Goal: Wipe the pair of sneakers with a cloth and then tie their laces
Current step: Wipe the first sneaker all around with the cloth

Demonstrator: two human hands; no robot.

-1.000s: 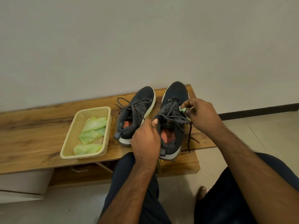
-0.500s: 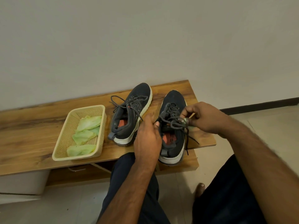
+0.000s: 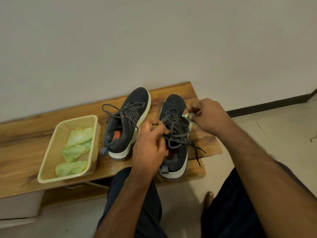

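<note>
Sneakers, pair, dark grey knit with white soles, are standing side by side on a low wooden bench (image 3: 25, 152) against a pale wall, toes pointing toward the wall.

Head view, item by item:

Left sneaker (image 3: 127, 122) is sitting just right of the basket, its laces (image 3: 120, 109) lying loose and untied across the upper, an orange insole showing inside.

Right sneaker (image 3: 176, 134) is sitting near the bench's right end, its heel reaching the front edge; its laces (image 3: 178, 133) are slack, one end trailing off the right side over the bench edge.

Left hand (image 3: 151, 145) is hovering over the inner side of the right sneaker, fingers curled and pinching a strand of its laces.

Right hand (image 3: 207, 117) is resting at the outer side of the right sneaker's toe area, fingers curled, pinching a small pale green cloth (image 3: 187, 115) against the shoe's edge.

Basket (image 3: 51, 162), cream plastic mesh, is sitting on the bench left of the sneakers and is holding several more folded pale green cloths (image 3: 77, 145).

Person's knees in dark trousers are showing at the bottom, with one bare foot (image 3: 207, 200) on the tiled floor.
</note>
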